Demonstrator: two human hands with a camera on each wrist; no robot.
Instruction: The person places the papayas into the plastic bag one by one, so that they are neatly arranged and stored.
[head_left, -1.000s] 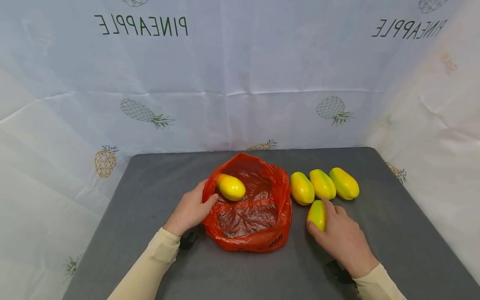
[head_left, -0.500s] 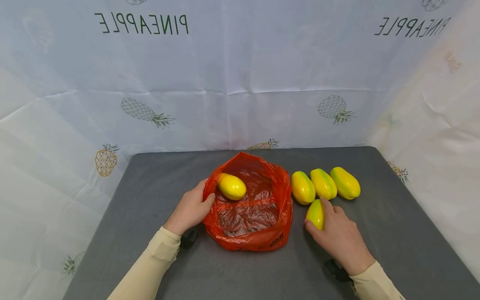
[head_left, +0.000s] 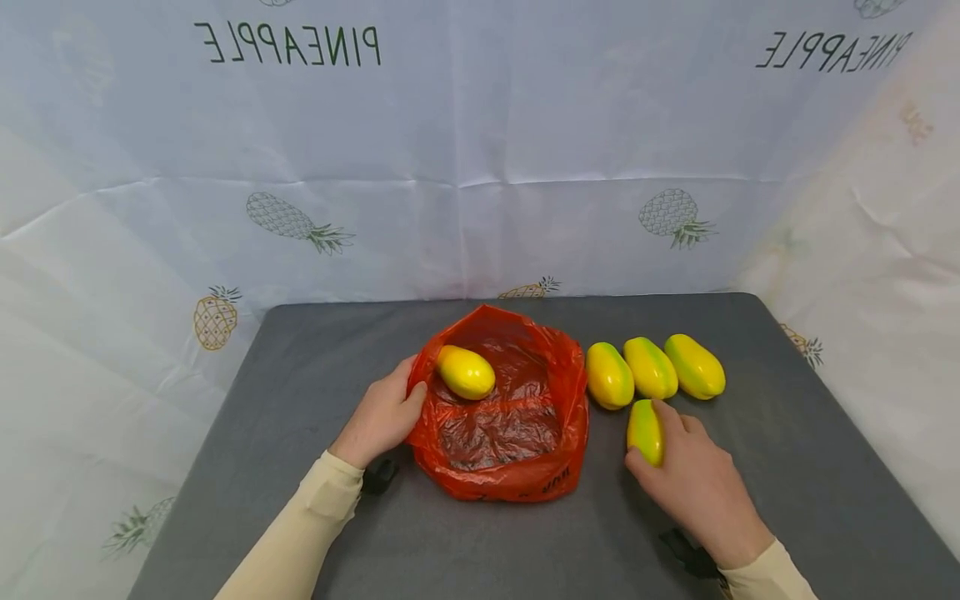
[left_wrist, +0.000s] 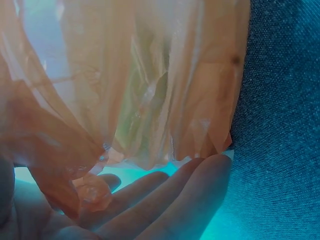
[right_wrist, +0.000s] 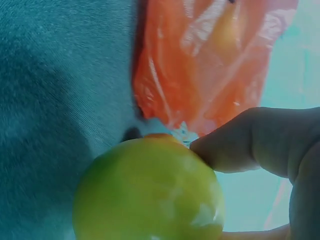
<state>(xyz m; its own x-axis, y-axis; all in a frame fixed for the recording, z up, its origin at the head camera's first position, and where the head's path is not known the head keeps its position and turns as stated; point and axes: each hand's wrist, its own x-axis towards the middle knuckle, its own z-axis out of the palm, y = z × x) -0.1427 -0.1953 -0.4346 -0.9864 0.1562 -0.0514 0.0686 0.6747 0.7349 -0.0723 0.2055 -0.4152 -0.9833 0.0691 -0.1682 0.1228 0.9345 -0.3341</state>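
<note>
A red plastic bag stands with its mouth wide on the grey table. My left hand holds the bag's left rim, thumb over the edge and fingers along the outside. The left wrist view shows bunched plastic between that thumb and the fingers. One yellow papaya lies inside the bag, near the left wall. To the bag's right, my right hand grips a yellow-green papaya between thumb and fingers. In the right wrist view this papaya fills the lower middle, with the bag beyond it.
Three more papayas sit in a row right of the bag: one close to its side, a middle papaya and a far-right papaya. A white curtain printed with pineapples hangs behind the grey table.
The right hand, with the papaya in its grip, has shifted slightly to the right. The left thumb has slid a little outward along the bag's rim. The other papayas stay put.
</note>
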